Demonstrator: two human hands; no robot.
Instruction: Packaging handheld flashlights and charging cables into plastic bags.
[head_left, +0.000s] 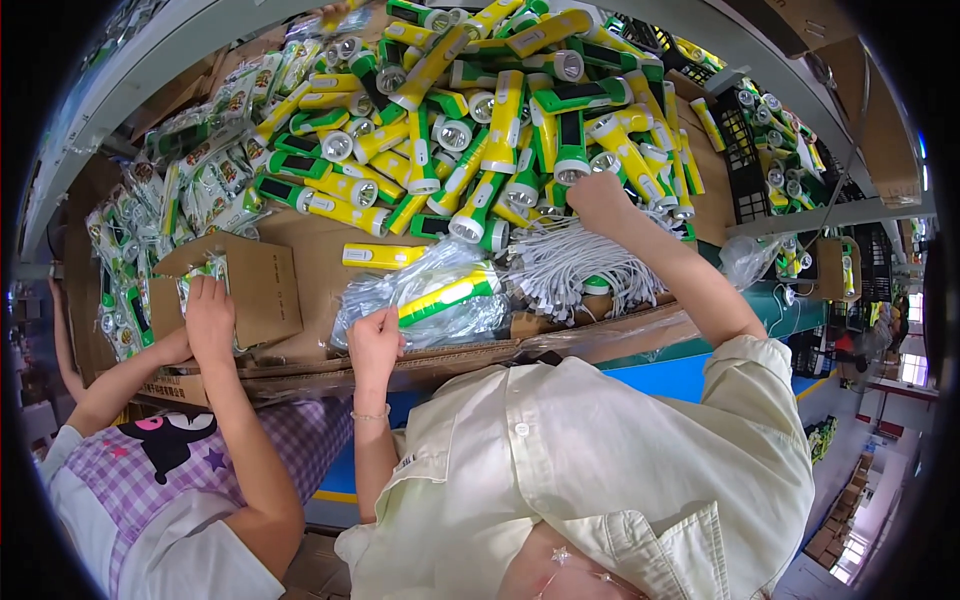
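My left hand is closed, with its fingers curled beside the near edge of some clear plastic bags. What it pinches, if anything, is hidden. A yellow-and-green flashlight lies tilted on or inside this plastic, close to that hand. Farther right, my right hand reaches forward with its fingers curled down and mostly hidden. It is at the lens end of a green flashlight with a dark panel, just above a heap of white cables. Beyond both hands spreads a large pile of yellow and green flashlights.
At left, a co-worker's hand is at an open cardboard box. Bagged flashlights are heaped behind it. One yellow flashlight lies apart on the cardboard. Black crates stand at right, and a metal frame edges the table.
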